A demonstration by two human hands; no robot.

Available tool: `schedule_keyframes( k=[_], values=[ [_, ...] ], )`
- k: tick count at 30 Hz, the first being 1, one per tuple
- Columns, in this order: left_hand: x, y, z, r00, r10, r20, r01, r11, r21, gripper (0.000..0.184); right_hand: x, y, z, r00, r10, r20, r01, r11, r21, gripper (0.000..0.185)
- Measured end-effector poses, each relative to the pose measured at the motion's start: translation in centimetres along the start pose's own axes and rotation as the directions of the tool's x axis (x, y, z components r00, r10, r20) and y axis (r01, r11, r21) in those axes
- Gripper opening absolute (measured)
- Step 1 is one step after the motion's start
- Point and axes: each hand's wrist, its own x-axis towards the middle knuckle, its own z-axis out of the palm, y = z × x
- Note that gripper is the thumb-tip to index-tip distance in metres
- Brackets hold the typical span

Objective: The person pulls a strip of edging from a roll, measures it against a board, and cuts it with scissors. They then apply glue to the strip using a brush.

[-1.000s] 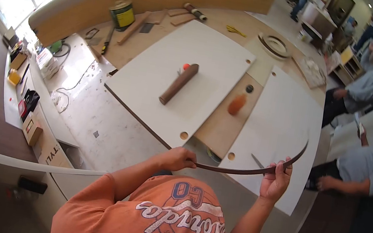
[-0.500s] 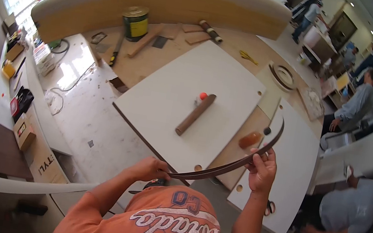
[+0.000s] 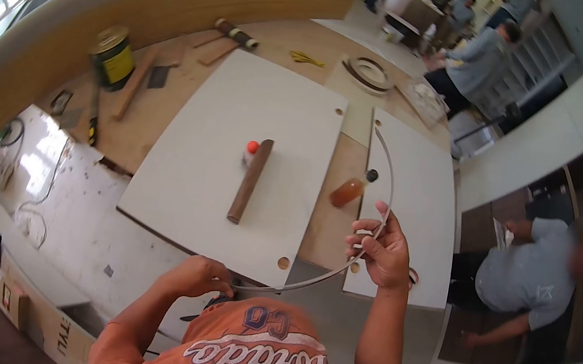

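Observation:
A long, thin edge-banding strip (image 3: 392, 169) curves between my two hands, its pale side showing and its far end free above the right-hand panel. My left hand (image 3: 197, 276) is closed round the near end, close to the front edge of a large white panel (image 3: 186, 164); its fingertips are partly hidden. My right hand (image 3: 384, 253) pinches the strip part-way along, over the narrower white panel (image 3: 423, 227). A brown wooden stick (image 3: 250, 183) lies on the large panel beside a small item with an orange-red top (image 3: 252, 147). Between the panels stands a bottle of amber liquid (image 3: 348, 191) with a black cap.
Along the table's back are a long curved panel (image 3: 183, 2), a yellow-labelled can (image 3: 113, 60), yellow scissors (image 3: 307, 58) and a banding coil (image 3: 366, 73). A person in grey (image 3: 528, 268) is close on the right. Others stand behind the table. Boxes (image 3: 14, 297) lie at lower left.
The view has swung to the right, so the table things sit further left. The strip has turned from its dark side to its pale side, and my right hand's fingers have spread somewhat.

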Motion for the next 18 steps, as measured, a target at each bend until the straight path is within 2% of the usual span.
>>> schedule_keyframes(
  k=[3,6,9,11,15,18],
  values=[
    [1.4,1.2,-1.3,0.999,0.053,-0.006,-0.053,0.998,-0.019,0.017,-2.0,-0.2,-1.2,0.999,-0.013,-0.037,0.013,1.000,-0.009,0.066],
    [2.5,1.5,-1.4,0.992,0.036,-0.119,-0.032,0.999,0.037,0.014,-4.8,-0.4,-1.9,0.991,-0.011,-0.131,0.014,1.000,0.018,0.067],
    [3.5,2.6,-1.3,0.939,0.179,-0.295,-0.135,0.978,0.161,0.008,-7.5,0.1,-3.0,0.982,0.005,-0.189,0.004,0.999,0.050,0.069],
    [3.7,3.1,-1.2,0.917,0.257,-0.305,-0.186,0.952,0.245,0.007,-9.4,0.7,-3.8,0.977,0.004,-0.213,0.010,0.998,0.063,0.070],
    [4.0,5.1,-1.5,0.798,0.446,-0.406,-0.296,0.876,0.382,0.011,-12.4,1.6,-4.6,0.977,0.005,-0.211,0.012,0.997,0.078,0.073],
    [3.6,6.6,-2.8,0.712,0.524,-0.468,-0.286,0.825,0.488,0.017,-13.9,2.3,-4.4,0.979,0.022,-0.204,0.003,0.992,0.123,0.071]
  ],
)
